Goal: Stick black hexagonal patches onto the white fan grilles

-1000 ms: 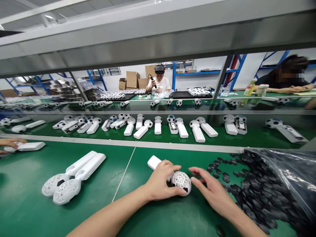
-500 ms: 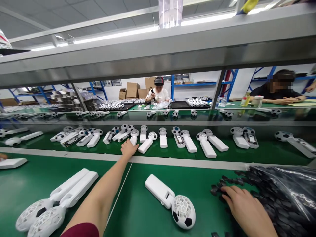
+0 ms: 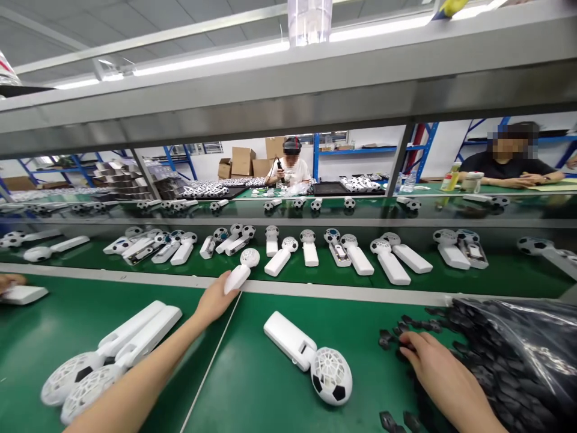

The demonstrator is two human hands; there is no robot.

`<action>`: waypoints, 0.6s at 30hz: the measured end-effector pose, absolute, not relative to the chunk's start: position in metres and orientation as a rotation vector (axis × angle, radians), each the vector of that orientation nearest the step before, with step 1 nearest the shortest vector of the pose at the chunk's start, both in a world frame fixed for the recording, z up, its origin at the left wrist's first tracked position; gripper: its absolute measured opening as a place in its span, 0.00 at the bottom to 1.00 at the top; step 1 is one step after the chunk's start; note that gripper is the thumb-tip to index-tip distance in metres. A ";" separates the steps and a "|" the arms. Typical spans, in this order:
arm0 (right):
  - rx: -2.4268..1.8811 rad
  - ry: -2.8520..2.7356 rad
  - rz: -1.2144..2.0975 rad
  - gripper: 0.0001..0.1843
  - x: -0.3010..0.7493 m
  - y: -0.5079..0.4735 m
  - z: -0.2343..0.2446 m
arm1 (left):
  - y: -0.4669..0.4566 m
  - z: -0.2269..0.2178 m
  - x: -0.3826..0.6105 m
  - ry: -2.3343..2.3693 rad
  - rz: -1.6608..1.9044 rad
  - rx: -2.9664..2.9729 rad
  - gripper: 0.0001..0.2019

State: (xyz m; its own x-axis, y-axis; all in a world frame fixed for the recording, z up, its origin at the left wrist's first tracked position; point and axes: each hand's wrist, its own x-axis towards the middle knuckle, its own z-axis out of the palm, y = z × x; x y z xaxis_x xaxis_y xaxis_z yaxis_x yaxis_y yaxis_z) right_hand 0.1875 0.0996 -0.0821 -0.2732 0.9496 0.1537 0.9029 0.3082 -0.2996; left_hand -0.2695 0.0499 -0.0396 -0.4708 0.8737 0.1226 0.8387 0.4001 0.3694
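Note:
My left hand point(image 3: 218, 299) grips the handle of a white handheld fan point(image 3: 238, 278) with a football-patterned head, over the near edge of the belt. Another football fan point(image 3: 293, 346) lies on the green table between my hands, its black-and-white head towards me. Two more fans point(image 3: 142, 334) lie side by side at the left, partly behind my left forearm. At the right, my right hand point(image 3: 444, 373) is at the edge of a heap of small black plastic parts point(image 3: 509, 379), fingers pinched on a black part that is mostly hidden.
A green conveyor belt point(image 3: 329, 287) carries several fans, some with open handles, behind a pale rail. A clear plastic bag point(image 3: 536, 337) lies by the black parts. Someone else's hand point(image 3: 11, 281) touches a fan at the left edge. A metal shelf beam point(image 3: 270, 102) crosses overhead.
My left hand has drawn a fan back from the belt towards me. The fans on the belt have shifted right. My right hand has moved slightly, with its fingers closer together among the black parts.

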 end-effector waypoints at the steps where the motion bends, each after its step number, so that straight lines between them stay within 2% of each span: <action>1: -1.678 -2.273 0.245 0.15 0.187 0.100 -0.081 | 0.026 -0.040 -0.268 2.537 0.573 1.596 0.29; 6: -1.679 -2.277 0.283 0.14 0.186 0.099 -0.078 | -0.077 -0.044 -0.264 2.603 0.414 1.783 0.27; 11: -1.709 -2.301 0.348 0.12 0.189 0.100 -0.076 | -0.111 -0.038 -0.267 2.802 0.163 1.788 0.25; 14: -1.693 -2.289 0.406 0.11 0.190 0.101 -0.075 | -0.098 -0.027 -0.241 2.740 0.358 1.924 0.25; 18: -1.747 -2.273 0.471 0.10 0.190 0.102 -0.073 | -0.065 -0.015 -0.162 2.180 0.686 2.088 0.27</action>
State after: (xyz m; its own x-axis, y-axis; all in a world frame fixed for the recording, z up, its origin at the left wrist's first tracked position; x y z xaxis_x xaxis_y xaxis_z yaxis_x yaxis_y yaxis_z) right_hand 0.1900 0.1016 -0.0734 -0.2590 0.9658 -0.0088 0.8897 0.2351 -0.3914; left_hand -0.1616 -0.0650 -0.0145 -0.0895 0.9597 0.2665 0.9394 -0.0076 0.3428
